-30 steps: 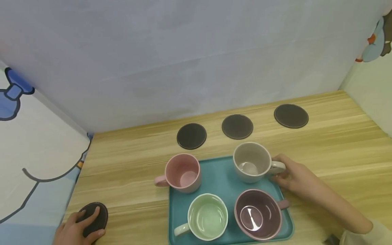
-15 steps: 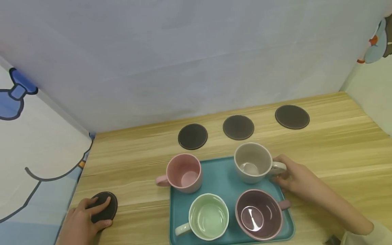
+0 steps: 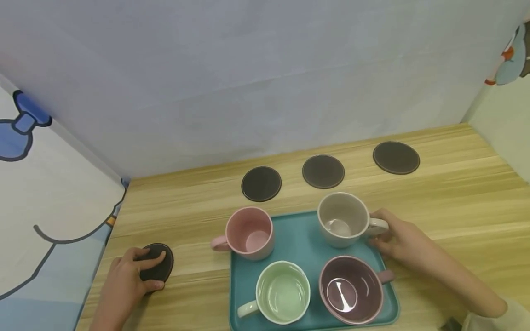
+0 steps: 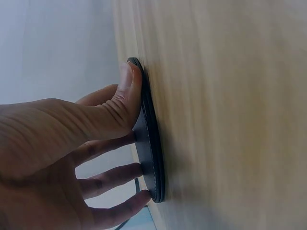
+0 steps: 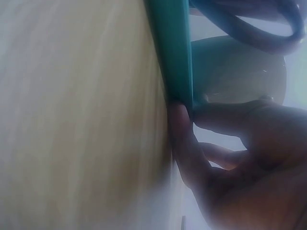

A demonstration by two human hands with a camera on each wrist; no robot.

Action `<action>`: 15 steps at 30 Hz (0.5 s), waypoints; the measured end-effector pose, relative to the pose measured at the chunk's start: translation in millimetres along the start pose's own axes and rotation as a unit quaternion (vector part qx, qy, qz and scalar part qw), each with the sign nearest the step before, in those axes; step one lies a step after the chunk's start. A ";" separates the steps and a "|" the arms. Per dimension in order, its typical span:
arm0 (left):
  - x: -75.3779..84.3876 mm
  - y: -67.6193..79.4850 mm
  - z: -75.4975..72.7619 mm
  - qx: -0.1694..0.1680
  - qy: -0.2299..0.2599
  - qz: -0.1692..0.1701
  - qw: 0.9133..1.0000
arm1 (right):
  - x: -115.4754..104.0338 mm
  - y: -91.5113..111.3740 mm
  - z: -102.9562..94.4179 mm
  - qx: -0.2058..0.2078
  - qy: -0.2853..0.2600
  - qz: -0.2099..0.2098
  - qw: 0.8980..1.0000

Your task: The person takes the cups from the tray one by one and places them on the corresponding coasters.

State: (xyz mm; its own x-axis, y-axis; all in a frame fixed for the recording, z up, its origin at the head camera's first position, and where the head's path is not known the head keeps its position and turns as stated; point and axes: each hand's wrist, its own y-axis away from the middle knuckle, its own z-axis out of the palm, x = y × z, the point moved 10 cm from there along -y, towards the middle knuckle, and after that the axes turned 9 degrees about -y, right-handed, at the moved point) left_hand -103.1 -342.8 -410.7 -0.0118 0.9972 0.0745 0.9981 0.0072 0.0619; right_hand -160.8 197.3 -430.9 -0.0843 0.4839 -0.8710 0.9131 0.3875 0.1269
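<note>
In the head view, the left hand (image 3: 129,278) spreads its fingers over a black coaster (image 3: 158,271) left of the teal tray (image 3: 296,232), thumb at the near edge; the left wrist view adds the coaster's edge, close against the wooden table (image 4: 230,115), and fingertips touching its upper face. The head view half hides the right hand (image 3: 393,236) behind the pale grey mug (image 3: 341,216); the right wrist view shows thumb and finger pinching the tray's rim
</note>
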 end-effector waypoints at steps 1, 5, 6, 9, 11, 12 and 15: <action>1.7 -2.3 -0.4 0.000 0.002 0.000 1.000 | 0.0 0.2 0.5 -0.002 -0.002 0.000 1.000; 7.3 -10.5 1.0 -0.008 0.003 0.001 1.000 | -0.5 0.1 0.4 -0.001 0.001 -0.004 1.000; 8.2 -12.7 1.7 -0.011 0.004 0.000 1.000 | -0.6 0.2 0.1 0.001 0.002 -0.005 1.000; 11.6 -19.6 2.3 -0.015 0.017 0.007 1.000 | -0.6 0.4 -0.8 0.006 0.005 -0.008 1.000; 13.4 -24.1 2.0 -0.017 0.030 0.010 0.999 | -0.7 0.4 -1.0 0.007 0.005 -0.009 1.000; 14.3 -26.3 1.8 -0.018 0.035 0.011 0.999 | -0.9 0.5 -1.1 0.007 0.005 -0.009 1.000; 17.3 -32.3 1.8 -0.023 0.042 0.012 0.999 | -1.3 0.3 -1.3 0.007 0.004 -0.010 1.000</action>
State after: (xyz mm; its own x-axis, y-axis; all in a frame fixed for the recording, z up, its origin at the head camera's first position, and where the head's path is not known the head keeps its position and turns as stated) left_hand -135.5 -325.6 -413.2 0.0048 0.9871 0.1598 0.9942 -0.0218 0.1053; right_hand -160.9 197.8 -429.1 -0.1056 0.4822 -0.8697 0.9169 0.3857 0.1025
